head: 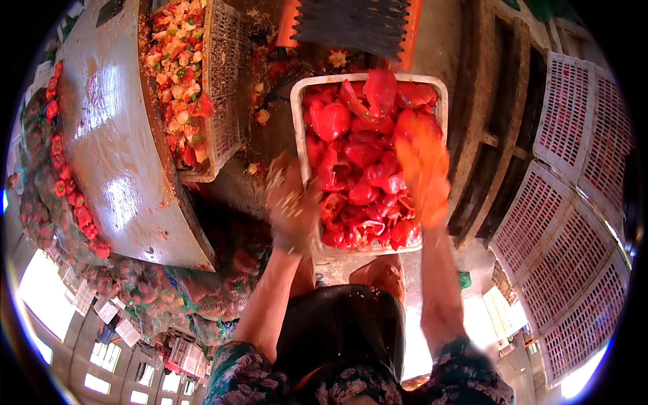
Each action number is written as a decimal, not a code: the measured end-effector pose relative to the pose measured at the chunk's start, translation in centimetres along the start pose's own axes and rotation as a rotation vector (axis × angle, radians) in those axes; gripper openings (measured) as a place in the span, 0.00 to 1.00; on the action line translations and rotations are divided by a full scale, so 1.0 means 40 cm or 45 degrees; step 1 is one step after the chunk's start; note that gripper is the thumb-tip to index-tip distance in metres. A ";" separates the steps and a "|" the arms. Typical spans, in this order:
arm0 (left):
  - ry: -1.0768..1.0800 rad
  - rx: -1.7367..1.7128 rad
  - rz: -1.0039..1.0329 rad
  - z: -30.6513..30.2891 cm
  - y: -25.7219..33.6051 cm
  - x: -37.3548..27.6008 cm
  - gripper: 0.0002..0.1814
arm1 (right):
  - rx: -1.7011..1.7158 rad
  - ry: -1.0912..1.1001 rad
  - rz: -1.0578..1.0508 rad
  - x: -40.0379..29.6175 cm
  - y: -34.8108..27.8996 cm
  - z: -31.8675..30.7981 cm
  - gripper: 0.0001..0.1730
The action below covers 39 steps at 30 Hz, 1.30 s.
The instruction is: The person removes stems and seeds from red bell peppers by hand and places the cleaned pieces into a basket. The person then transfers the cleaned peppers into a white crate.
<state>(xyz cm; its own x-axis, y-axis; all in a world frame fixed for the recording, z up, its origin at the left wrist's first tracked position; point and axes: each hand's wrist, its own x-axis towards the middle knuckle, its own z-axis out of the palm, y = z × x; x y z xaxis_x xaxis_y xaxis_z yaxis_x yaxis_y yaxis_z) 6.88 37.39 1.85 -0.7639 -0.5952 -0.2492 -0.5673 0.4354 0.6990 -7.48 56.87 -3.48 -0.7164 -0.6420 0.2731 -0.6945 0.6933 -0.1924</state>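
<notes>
A white plastic crate (445, 101) full of cut red bell peppers (362, 149) stands in front of me. My left hand (291, 205), blurred and dotted with pale seeds, is at the crate's left rim; whether it grips the rim is unclear. Over the right side of the peppers is my right hand (422, 174), in an orange glove and blurred by motion. Its fingers are extended along the peppers near the right rim, and I cannot tell whether they hold a piece. Above the crate, the dark toothed end of a conveyor belt (352, 25) sits between orange side rails.
On the left stand a metal table (101, 126) and a crate (228, 86) of pepper cores and seeds (177, 76). Net sacks of peppers (147, 283) lie lower left. A wooden pallet (498, 131) and stacked lattice crates (562, 217) are at the right. Scraps litter the floor.
</notes>
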 end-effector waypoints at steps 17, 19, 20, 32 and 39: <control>-0.371 0.668 0.826 0.340 -0.141 0.296 0.34 | 0.197 -0.469 0.122 0.078 0.050 0.229 0.35; -0.324 0.637 0.853 0.330 -0.114 0.309 0.34 | 0.301 -0.462 0.139 0.088 0.063 0.210 0.32; -0.372 0.642 0.780 0.316 -0.097 0.293 0.33 | 0.347 -0.463 0.138 0.068 0.066 0.206 0.31; -0.299 0.643 0.889 0.418 0.023 0.287 0.26 | 0.043 -0.345 0.352 -0.003 0.131 0.173 0.30; -0.259 0.787 1.024 0.490 -0.061 0.292 0.32 | 0.220 -0.120 0.401 -0.020 0.186 0.268 0.25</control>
<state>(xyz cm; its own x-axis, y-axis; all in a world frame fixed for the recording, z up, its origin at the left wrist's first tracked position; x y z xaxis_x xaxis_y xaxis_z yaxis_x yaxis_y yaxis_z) -6.70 42.62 -15.90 -0.9921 0.1252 -0.0096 0.1185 0.9592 0.2567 -12.78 59.04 -15.22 -0.8941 -0.4390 0.0891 -0.4344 0.8013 -0.4114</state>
